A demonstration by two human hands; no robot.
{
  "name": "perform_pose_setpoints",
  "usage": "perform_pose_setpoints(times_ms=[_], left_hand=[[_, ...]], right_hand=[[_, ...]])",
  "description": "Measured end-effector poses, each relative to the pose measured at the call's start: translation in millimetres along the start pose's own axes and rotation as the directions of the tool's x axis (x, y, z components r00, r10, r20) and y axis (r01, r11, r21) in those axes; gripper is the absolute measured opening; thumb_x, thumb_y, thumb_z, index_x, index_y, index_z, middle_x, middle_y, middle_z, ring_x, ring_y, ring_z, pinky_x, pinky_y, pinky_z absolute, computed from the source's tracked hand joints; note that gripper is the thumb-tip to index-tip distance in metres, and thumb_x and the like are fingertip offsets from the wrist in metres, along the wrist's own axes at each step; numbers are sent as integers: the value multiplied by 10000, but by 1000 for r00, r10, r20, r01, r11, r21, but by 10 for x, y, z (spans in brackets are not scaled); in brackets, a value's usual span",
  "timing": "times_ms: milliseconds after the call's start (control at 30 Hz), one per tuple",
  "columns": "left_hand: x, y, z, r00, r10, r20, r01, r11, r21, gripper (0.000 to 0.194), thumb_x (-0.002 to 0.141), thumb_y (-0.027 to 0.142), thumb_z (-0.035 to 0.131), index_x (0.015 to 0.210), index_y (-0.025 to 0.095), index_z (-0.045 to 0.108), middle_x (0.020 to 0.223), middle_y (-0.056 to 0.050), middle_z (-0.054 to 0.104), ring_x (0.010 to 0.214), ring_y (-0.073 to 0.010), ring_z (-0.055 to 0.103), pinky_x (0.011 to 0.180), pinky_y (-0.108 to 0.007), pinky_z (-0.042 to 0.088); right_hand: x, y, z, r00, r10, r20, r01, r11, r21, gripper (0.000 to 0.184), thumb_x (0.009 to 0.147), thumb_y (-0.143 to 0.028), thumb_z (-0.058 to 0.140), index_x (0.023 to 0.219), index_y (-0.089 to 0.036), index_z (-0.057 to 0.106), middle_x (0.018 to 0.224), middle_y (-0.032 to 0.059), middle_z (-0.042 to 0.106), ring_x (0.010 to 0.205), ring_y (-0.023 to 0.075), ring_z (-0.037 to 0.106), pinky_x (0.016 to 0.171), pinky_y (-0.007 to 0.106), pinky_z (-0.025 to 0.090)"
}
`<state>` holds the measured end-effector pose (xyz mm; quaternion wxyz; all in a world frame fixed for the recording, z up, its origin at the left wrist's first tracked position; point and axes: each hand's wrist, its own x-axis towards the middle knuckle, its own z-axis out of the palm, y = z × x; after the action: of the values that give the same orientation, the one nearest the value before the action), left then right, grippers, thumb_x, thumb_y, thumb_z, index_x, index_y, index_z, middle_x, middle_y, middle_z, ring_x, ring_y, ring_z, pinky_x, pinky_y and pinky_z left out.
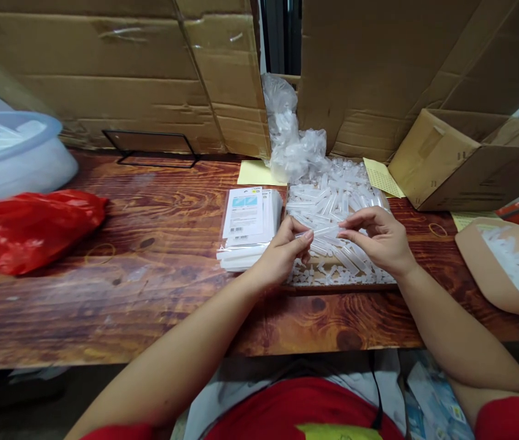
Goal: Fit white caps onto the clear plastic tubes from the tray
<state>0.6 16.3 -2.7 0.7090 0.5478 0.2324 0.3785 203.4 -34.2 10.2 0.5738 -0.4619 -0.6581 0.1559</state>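
Note:
Between my two hands I hold a clear plastic tube level, one end in each hand. The fingers of my left hand are closed on its left end. My right hand pinches the right end between thumb and fingertips. Just beneath lies a shallow cardboard tray heaped with similar clear tubes. Small white plastic pieces are spread along the tray's front edge. Close to my left hand rests a stack of clear packets with printed cards.
A red plastic bag and a translucent tub stand at the left. Behind the tray are crumpled clear bags. To the right are an open cardboard box and a tan container of white pieces. A black wire stand sits at the back.

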Motion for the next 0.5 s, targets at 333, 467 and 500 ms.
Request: perform_pose_setpoints(times_ms=[333,467,500], left_hand=[[-61,92,-94,987,-38,153,-30,907,420,263,915,447,555,940,186,532,907,-6,512,767,-130,438,670,-254,379],[-59,52,-37,979,-119,165,62,947,316,306,877,482,602,892,188,519,769,28,478,673,-113,408,608,-242,338],[-53,33,-25,978,-138,154,99,966,238,325,860,494,623,871,193,501,707,47,442,621,-102,378,582,-236,316]], right_hand=[[-23,-191,-70,939,-183,293,282,896,-344,85,914,-237,623,884,-235,703,822,45,744,765,187,695,735,333,569],[-54,-199,-24,957,-92,277,154,964,-215,66,889,-288,672,889,-245,721,838,34,759,764,189,706,728,337,579],[-53,-199,-25,968,-75,240,120,977,-179,55,872,-292,700,888,-248,728,844,30,761,772,189,708,734,339,582]])
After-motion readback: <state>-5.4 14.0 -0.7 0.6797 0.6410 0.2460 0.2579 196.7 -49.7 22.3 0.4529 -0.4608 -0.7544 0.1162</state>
